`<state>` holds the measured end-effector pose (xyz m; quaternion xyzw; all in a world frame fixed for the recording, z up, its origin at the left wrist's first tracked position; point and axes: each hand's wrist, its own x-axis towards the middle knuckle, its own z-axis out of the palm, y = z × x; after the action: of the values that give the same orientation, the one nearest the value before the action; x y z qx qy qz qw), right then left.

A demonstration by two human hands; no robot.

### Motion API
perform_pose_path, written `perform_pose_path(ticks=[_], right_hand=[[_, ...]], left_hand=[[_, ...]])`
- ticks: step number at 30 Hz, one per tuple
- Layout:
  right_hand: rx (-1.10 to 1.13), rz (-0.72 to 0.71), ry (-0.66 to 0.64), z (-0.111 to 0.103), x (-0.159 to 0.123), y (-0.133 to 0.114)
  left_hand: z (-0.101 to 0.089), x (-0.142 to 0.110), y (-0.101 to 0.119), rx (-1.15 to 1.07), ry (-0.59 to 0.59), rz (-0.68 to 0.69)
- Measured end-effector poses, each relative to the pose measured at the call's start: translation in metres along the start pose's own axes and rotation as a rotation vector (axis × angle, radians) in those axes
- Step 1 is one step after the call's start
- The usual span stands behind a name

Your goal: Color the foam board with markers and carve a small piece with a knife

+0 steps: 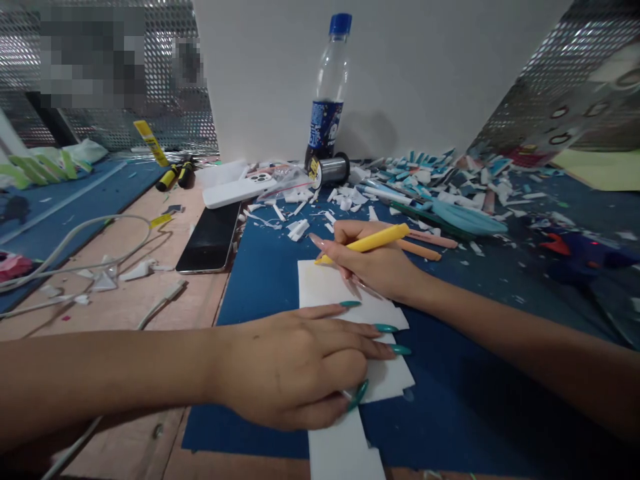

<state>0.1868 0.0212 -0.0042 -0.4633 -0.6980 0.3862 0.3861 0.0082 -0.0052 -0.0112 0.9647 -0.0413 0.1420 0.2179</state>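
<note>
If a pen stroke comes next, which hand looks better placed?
Probably the right hand: it holds the yellow pen, tip near the far edge of the white paper. The left hand rests across the paper, holding no pen.

Noted on mat (pixel 265 273): paper (pixel 320 287), under left hand (pixel 295 367); at paper's far end, right hand (pixel 373 267) around marker (pixel 370 241). Beyond right hand: heaped scraps (pixel 425 175). To far right: glue gun (pixel 585 253). At mat's left edge: phone (pixel 210 237), with second phone (pixel 237 191) over its far end; nearer, on tabletop (pixel 200 300), cable (pixel 169 297). Behind paper: bottle (pixel 327 123), spool (pixel 334 171) just before it; behind both, upright panel (pixel 270 80).
</note>
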Motion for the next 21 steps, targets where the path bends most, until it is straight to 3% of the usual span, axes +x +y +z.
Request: perform_pose_path(ticks=[6, 10, 14, 18, 21], right_hand=[[-0.036, -0.003, -0.132, -0.0005, 0.0008, 0.0008], [-0.036, -0.001, -0.077, -0.0003, 0.0005, -0.0007], [-0.079, -0.012, -0.169, -0.0005, 0.0012, -0.0029], [-0.142, -0.101, -0.089, -0.0011, 0.0025, -0.0026], [-0.122, -0.094, -0.134, -0.0012, 0.0023, -0.0015]], left_hand=[[-0.0004, 0.0001, 0.001, -0.015, -0.01, -0.004], [-0.0009, 0.0009, 0.001, -0.028, -0.009, -0.012], [-0.0005, 0.0012, -0.0001, -0.042, 0.01, 0.006], [-0.0006, 0.0011, 0.0008, -0.049, 0.003, -0.006], [-0.0011, 0.001, 0.0014, -0.045, -0.004, -0.009]])
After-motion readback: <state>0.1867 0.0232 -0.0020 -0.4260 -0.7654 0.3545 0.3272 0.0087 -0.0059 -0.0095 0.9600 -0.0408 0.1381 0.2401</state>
